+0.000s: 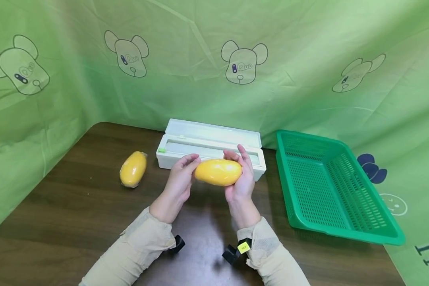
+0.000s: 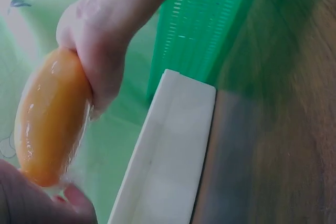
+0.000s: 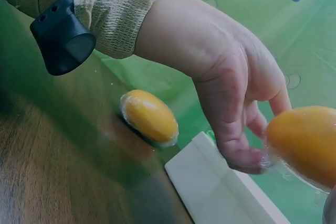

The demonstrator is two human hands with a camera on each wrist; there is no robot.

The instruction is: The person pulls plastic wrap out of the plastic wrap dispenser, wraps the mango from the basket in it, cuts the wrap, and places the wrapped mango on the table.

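A yellow mango (image 1: pixel 218 172), glossy with clear plastic film, is held up lengthwise between both hands above the table. At its left end, my left hand (image 1: pixel 176 180) pinches the film with thumb and fingers; the right wrist view shows film gathered at those fingertips. My right hand (image 1: pixel 241 178) holds the other end against its palm, some fingers pointing up. Loose film hangs under the mango (image 2: pixel 52 121) in the left wrist view. Behind the hands stands a white cling film box (image 1: pixel 209 149) with its lid raised. A second wrapped mango (image 1: pixel 133 169) lies to the left.
A green plastic basket (image 1: pixel 293 198) with slotted sides stands on the right of the brown wooden table (image 1: pixel 75 214). Green printed cloth (image 1: pixel 186 79) hangs behind and at both sides. Dark wrist mounts (image 1: pixel 232 254) hang below the sleeves.
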